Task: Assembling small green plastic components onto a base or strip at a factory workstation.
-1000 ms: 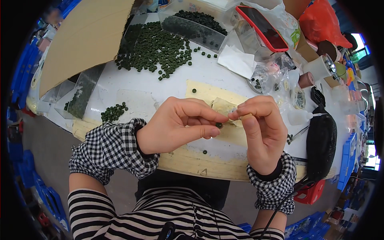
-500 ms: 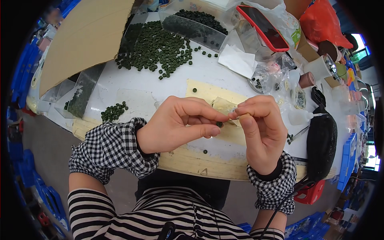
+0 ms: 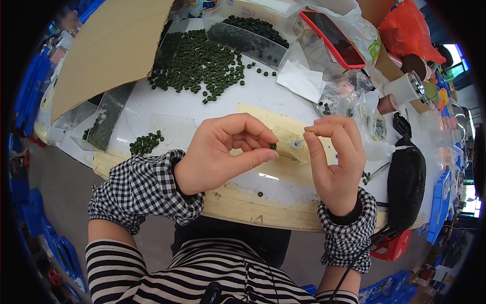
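Between the thumb and forefinger of my left hand (image 3: 217, 152) is a small dark green ring-shaped part (image 3: 273, 146). My right hand (image 3: 338, 159), to its right, is pinched on a thin light rod (image 3: 305, 135). The rod's lower end meets a small white piece (image 3: 297, 143) by a yellowish block (image 3: 283, 136); whether they are joined I cannot tell. The block sits on a pale yellow sheet (image 3: 249, 109) on the white table. One loose green part (image 3: 260, 194) lies near the table's front edge, below my hands.
A large pile of green parts (image 3: 202, 66) spreads at the back left, with a smaller heap (image 3: 146, 143) nearer. Behind stand a clear bin (image 3: 248, 43) of dark parts and a red-cased phone (image 3: 334, 40). Cardboard (image 3: 111, 45) leans at left; a black pouch (image 3: 406, 182) lies right.
My hands have moved apart from a near-touching position. The right hand has shifted slightly right, with the rod now showing; the green part stays in the left fingertips.
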Demonstrator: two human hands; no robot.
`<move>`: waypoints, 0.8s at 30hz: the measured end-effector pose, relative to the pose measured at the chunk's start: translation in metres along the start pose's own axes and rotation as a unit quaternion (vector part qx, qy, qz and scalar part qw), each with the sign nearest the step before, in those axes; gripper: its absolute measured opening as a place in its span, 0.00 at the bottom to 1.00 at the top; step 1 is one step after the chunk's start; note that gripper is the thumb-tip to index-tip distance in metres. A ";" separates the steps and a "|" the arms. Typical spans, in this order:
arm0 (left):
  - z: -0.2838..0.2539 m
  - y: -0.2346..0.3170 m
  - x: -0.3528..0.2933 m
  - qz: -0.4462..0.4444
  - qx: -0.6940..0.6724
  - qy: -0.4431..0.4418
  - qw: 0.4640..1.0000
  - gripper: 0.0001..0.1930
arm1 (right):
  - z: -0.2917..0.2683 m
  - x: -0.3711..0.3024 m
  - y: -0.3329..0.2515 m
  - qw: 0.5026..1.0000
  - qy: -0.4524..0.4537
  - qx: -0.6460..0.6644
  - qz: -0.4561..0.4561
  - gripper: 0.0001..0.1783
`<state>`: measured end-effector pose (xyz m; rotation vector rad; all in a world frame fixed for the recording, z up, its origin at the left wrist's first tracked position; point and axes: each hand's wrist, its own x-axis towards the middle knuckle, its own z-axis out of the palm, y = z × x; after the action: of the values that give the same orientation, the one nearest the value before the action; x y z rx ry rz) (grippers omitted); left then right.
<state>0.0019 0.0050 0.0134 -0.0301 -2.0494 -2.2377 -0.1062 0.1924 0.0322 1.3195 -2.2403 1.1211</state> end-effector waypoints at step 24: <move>-0.001 -0.004 -0.001 0.093 -0.001 0.036 0.995 0.12 | 0.011 -0.016 -0.017 0.978 -0.076 0.196 0.003 0.20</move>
<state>0.0022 0.0042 0.0090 -0.1329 -1.9231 -2.0980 -0.0820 0.1890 0.0242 1.5955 -2.2010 1.5743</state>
